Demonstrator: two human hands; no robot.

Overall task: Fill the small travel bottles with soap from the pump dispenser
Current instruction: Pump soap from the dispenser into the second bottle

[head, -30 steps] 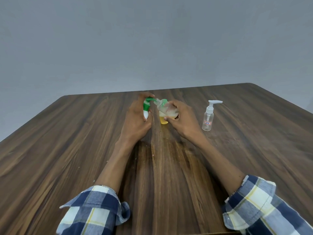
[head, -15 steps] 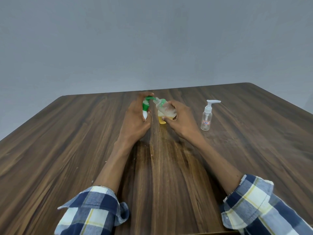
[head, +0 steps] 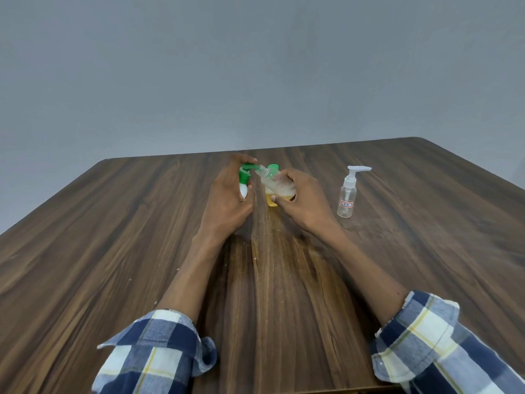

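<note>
A white pump dispenser with a green pump head (head: 244,175) stands on the table, and my left hand (head: 227,199) is wrapped around it with a finger on top of the pump. My right hand (head: 302,201) grips a small clear travel bottle (head: 274,183), tilted so its open neck meets the green spout; it holds some whitish soap. Just behind it stands a yellow bottle with a green cap (head: 272,201), mostly hidden by the tilted bottle and my fingers.
A second small clear travel bottle with a white pump top and a red-lettered label (head: 347,197) stands upright to the right of my right hand. The brown wooden table (head: 113,237) stretches wide on both sides, its far edge just beyond the bottles.
Both hands and the bottles stay in the same pose; the travel bottle remains tilted at the spout. Only the camera view has shifted slightly.
</note>
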